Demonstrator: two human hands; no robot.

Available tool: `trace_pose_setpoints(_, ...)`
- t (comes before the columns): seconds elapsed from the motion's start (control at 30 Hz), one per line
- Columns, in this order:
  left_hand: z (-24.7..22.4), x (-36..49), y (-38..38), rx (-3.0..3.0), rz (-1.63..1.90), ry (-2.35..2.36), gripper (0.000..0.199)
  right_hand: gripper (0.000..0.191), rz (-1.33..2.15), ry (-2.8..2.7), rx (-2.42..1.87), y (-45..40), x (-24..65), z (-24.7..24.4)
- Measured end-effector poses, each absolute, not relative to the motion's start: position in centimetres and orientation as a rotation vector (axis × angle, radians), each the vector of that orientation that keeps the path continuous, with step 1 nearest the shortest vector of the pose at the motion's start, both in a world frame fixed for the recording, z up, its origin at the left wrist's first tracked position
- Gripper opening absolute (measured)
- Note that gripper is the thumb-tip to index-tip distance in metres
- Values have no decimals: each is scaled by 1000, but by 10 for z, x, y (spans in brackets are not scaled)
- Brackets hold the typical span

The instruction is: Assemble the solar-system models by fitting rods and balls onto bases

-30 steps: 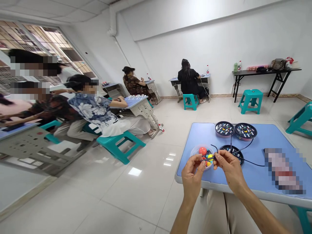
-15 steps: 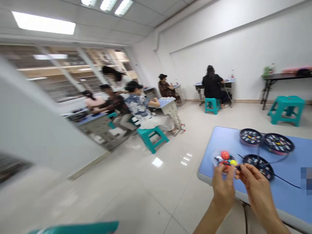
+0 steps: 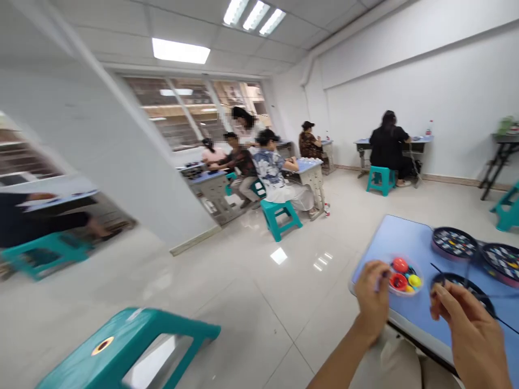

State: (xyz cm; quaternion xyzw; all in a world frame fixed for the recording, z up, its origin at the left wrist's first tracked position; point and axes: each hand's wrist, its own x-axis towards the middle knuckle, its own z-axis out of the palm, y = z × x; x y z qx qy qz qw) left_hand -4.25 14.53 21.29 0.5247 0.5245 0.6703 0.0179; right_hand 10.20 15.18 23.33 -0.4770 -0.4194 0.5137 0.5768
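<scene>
Cord [image 3: 437, 268], thin and black, apparently plastic-sheathed: a short end projects up and leftward from the right hand [image 3: 472, 324], whose thumb and forefinger are pinched on it. Left hand [image 3: 373, 297] raised, well apart from the right; fingers curled, thumb lifted toward them. Small dark spot at its thumb; too blurred to tell whether anything is gripped.

Support: pale-blue flat-topped table [image 3: 399, 232]. Between the hands in this view, a clear, round plastic bowl [image 3: 406, 293] containing a glossy red ball [image 3: 400, 265], a red hollow cup-like piece [image 3: 398, 282] and a yellow rounded piece [image 3: 414, 281]. Behind the right hand, partly hidden, a black round disc-shaped unit [image 3: 460, 279]; farther back, two black-topped, pink-sided round units with multicoloured faces [image 3: 454, 242] stand side by side.

Handling notes (judgement): keep the pinch close to the cord's tip, since a long free end would likely bend under light pressure. Bring the left fingers opposite the right before working the end, and brace both wrists on the table edge for steadiness. Leave slack toward the units so that a tug does not drag them. Look at the hands while handling; head-camera view takes in much of the room.
</scene>
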Motion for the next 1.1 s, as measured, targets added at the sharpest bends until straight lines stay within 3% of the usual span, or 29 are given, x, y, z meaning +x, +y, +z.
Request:
trace_pose_setpoints(0.1, 225, -41, 130, 945, 2049, 1292, 16, 28, 1346, -943, -917, 148, 102, 246)
trace_pose_setpoints(0.2, 233, -40, 120, 778, 1946, 1040, 22, 25, 1455, -920, -793, 144, 99, 254)
trace_pose_setpoints(0.57, 229, -17, 105, 758, 1827, 1126, 32, 15, 1534, -872, -683, 131, 100, 236)
trace_pose_setpoints(0.83, 220, -8, 102, 826, 1785, 1051, 26, 16, 1475, -808, -696, 128, 111, 229)
trace_pose_setpoints(1.1, 221, -13, 96, 1096, 1711, 1375, 22, 13, 1496, -779, -674, 123, 120, 233)
